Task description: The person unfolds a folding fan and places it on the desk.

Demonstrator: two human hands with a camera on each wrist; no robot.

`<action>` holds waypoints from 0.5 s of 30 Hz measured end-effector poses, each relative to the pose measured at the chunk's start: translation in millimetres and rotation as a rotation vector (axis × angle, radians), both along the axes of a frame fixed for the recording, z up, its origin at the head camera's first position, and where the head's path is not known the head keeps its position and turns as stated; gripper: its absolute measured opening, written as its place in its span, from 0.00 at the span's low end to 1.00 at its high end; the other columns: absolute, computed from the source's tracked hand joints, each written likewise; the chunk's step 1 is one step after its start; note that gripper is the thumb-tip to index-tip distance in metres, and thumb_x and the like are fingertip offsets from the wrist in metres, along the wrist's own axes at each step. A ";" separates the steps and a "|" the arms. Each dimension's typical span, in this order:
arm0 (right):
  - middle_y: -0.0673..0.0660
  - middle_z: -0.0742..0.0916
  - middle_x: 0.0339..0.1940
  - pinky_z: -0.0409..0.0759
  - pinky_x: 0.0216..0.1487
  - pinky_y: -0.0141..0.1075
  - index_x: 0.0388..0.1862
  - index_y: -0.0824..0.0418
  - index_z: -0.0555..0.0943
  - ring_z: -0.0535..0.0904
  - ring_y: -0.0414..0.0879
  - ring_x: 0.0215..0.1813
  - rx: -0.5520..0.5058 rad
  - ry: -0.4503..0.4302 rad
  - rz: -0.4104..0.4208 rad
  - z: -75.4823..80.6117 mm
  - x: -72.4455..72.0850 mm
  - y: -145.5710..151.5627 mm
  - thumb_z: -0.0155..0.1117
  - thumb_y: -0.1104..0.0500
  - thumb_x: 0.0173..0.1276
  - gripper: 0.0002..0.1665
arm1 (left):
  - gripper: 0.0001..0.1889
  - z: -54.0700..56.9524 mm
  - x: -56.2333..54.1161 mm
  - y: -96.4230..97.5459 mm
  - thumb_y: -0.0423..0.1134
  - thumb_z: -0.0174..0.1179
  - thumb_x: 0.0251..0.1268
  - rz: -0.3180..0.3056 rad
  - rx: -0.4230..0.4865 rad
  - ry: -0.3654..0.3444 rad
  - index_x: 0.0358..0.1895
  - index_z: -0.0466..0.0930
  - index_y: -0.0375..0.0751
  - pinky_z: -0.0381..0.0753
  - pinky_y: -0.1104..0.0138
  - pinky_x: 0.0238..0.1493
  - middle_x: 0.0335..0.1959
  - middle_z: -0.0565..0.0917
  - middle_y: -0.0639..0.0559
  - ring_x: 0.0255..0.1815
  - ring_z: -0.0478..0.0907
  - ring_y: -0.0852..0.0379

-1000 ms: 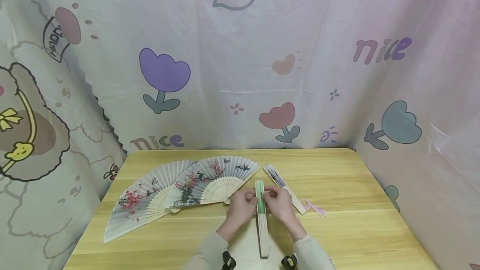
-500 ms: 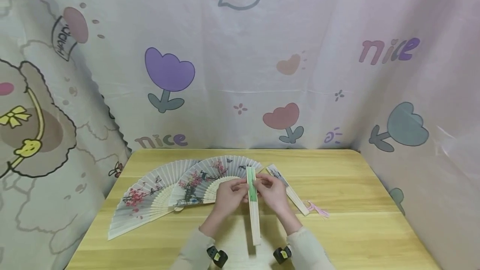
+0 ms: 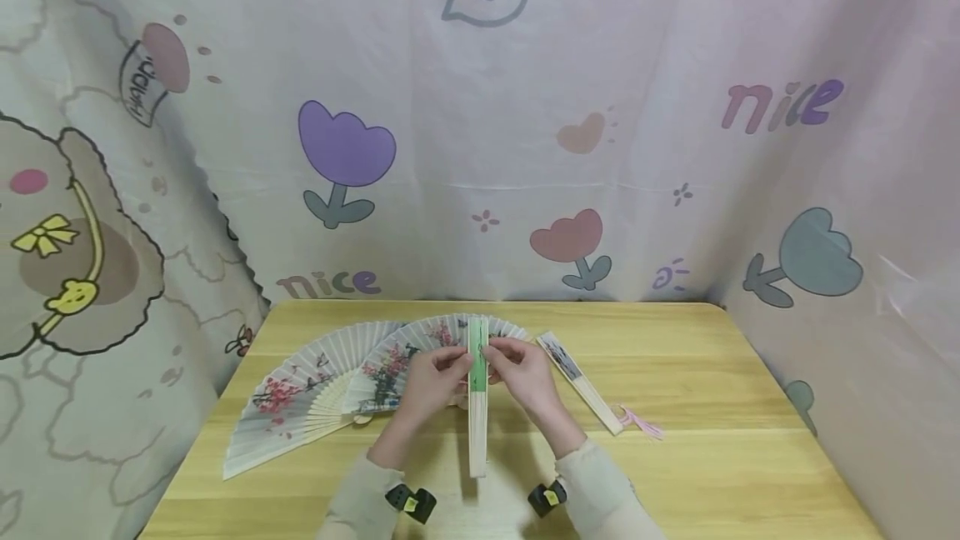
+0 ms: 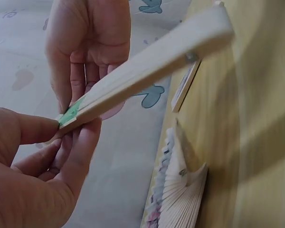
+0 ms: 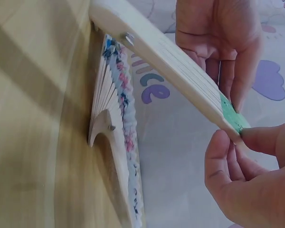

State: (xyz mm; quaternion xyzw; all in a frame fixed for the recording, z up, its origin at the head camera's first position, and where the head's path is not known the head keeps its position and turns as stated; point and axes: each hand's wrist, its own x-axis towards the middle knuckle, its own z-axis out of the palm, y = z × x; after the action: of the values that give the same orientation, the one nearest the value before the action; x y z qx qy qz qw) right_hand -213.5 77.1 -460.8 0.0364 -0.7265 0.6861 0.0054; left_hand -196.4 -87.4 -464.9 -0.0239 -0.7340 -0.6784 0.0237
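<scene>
A folded hand fan (image 3: 477, 423) with a green printed section and pale ribs is held up between both hands in the head view. My left hand (image 3: 433, 382) pinches its green end from the left, thumb in front. From the other side my right hand (image 3: 522, 373) pinches the same end between thumb and fingers. In the left wrist view the fan's riveted end (image 4: 199, 42) points up and away from the hands, above the wooden table. The right wrist view shows the green part (image 5: 232, 116) between the fingertips of both hands.
Two open fans with blossom prints, a left one (image 3: 281, 407) and an overlapping one (image 3: 382, 369), lie at the table's left and back. A folded fan (image 3: 581, 382) with a pink tassel (image 3: 641, 423) lies to the right. Printed cloth (image 3: 450, 148) hangs behind the wooden table (image 3: 712, 440).
Both hands have raised the folded green fan and carried it to the left and farther back, now overlapping the open fan behind. The head view has shifted slightly. The other fans stay put.
</scene>
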 end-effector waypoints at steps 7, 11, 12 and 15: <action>0.59 0.89 0.32 0.94 0.38 0.41 0.53 0.78 0.84 0.84 0.45 0.31 -0.072 -0.076 0.050 4.7 -2.5 -1.7 0.68 0.66 0.74 0.15 | 0.15 4.0 -0.5 -7.8 0.29 0.64 0.73 -0.020 0.012 -0.007 0.58 0.84 0.23 0.96 0.61 0.36 0.45 0.89 0.28 0.36 0.91 0.45; 0.56 0.88 0.31 0.93 0.36 0.37 0.54 0.78 0.83 0.84 0.45 0.31 -0.093 -0.103 0.053 7.5 -3.0 -2.3 0.68 0.65 0.74 0.17 | 0.16 5.5 -0.8 -10.8 0.28 0.64 0.73 -0.011 0.015 -0.019 0.58 0.83 0.21 0.96 0.60 0.38 0.48 0.88 0.27 0.36 0.91 0.48; 0.56 0.88 0.31 0.92 0.35 0.35 0.54 0.78 0.83 0.84 0.44 0.31 -0.094 -0.106 0.052 8.2 -3.1 -2.4 0.68 0.65 0.74 0.17 | 0.16 6.1 -0.9 -11.3 0.28 0.64 0.73 -0.006 0.015 -0.024 0.58 0.82 0.21 0.96 0.61 0.38 0.48 0.88 0.27 0.36 0.90 0.49; 0.55 0.88 0.30 0.91 0.33 0.31 0.55 0.77 0.83 0.84 0.43 0.31 -0.096 -0.110 0.048 9.9 -2.9 -3.0 0.68 0.65 0.74 0.17 | 0.16 6.7 -1.4 -12.6 0.28 0.63 0.74 0.000 0.015 -0.021 0.58 0.81 0.19 0.96 0.61 0.38 0.49 0.88 0.26 0.37 0.90 0.50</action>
State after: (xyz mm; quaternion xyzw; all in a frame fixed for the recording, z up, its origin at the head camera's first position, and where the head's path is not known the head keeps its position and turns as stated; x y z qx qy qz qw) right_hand -216.5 74.1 -450.9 0.0159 -0.6911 0.7209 -0.0494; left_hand -197.8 -100.0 -458.3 -0.0168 -0.7290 -0.6841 0.0160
